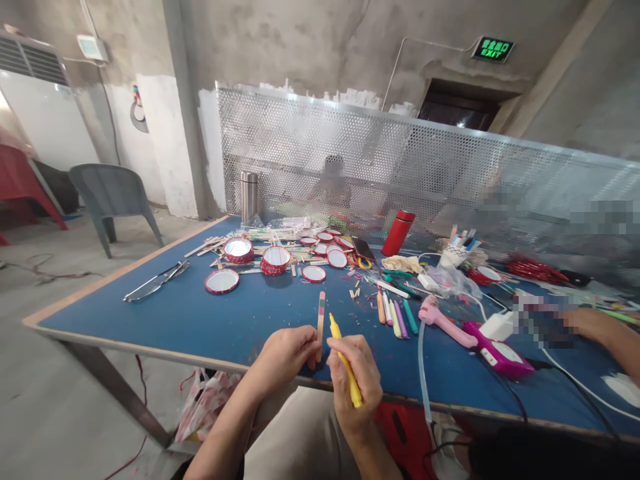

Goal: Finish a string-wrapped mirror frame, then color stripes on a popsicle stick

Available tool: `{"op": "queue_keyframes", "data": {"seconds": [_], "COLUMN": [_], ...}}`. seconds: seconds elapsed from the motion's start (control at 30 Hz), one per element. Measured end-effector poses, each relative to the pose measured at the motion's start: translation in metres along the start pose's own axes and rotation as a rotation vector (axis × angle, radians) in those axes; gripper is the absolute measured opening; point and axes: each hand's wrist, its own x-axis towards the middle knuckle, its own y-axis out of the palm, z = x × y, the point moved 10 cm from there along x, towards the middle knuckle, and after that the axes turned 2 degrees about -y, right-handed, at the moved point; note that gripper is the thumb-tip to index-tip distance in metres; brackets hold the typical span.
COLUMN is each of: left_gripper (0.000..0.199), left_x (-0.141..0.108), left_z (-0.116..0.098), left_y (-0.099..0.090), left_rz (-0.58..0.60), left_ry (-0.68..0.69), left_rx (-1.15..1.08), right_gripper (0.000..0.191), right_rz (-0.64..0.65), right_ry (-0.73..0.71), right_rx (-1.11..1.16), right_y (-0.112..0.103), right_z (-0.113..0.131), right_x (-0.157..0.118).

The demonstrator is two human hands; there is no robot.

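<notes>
1. Lower centre of the head view, my left hand [285,357] curls closed on an upright striped craft stick [320,327], just over the edge of the blue table [165,320].
2. Just right of it, my right hand [354,380] wraps firmly around a yellow marker [346,365], tip near the stick.

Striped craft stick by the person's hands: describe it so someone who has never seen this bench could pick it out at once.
At the near edge of the blue-topped table, the left hand holds a wooden craft stick upright. It stands just beside the yellow marker in the right hand. Unlike the loose sticks farther up the table, it has coloured bands across its upper end.
</notes>
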Motion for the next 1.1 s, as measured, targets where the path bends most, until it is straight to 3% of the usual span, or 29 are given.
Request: {"op": "queue_keyframes", "data": {"seconds": [0.17, 0.33, 0.63, 0.87, 1.1], "left_gripper": [0.030, 0.029, 0.029, 0.030, 0.027], "left_x": [0.000, 0.000, 0.001, 0.001, 0.001], "left_z": [-0.001, -0.002, 0.000, 0.001, 0.001], "left_y": [-0.001, -0.001, -0.002, -0.003, -0.003], "left_rz": [-0.014, 0.000, -0.018, -0.032, -0.023], "left_ry": [-0.012, -0.010, -0.016, -0.022, -0.034], "left_rx": [0.015, 0.018, 0.010, 0.023, 0.004], "right_gripper": [0.026, 0.017, 0.018, 0.019, 0.019], "right_rz": [0.055, 0.059, -0.059, 0.023, -0.083], "right_ry": [0.014, 0.109, -0.025, -0.040, -0.010], "right_rx": [0.020, 0.007, -0.142, -0.090, -0.133], "right_y": [0.006, 0.010, 0.005, 0.011, 0.002], "right_z": [-0.001, -0.014, -0.001, 0.000, -0.001], "right_x": [-0.003, -0.009, -0.007, -0.007, -0.003]}}
